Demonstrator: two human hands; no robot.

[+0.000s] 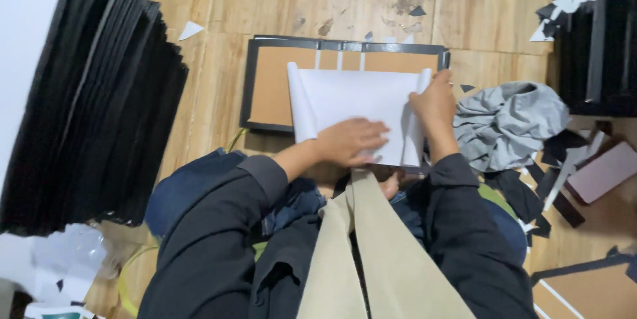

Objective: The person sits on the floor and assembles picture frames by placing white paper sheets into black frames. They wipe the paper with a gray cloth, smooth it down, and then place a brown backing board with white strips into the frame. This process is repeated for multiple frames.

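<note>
wooden floor [219, 7] spreads under everything, strewn with black and white paper scraps. far out beyond the left hand [348, 141] leans a big stack of black boards [93, 107]. just under both hands lies a brown board with a black frame [272, 83], and on it a white sheet [355, 103] with curled side edges. left hand lies flat on the sheet's near part, fingers spread, pressing, no grip closed. right hand [434, 103] pinches the sheet's curled right edge. just outside the right hand sits a crumpled grey cloth [511, 123].
</note>
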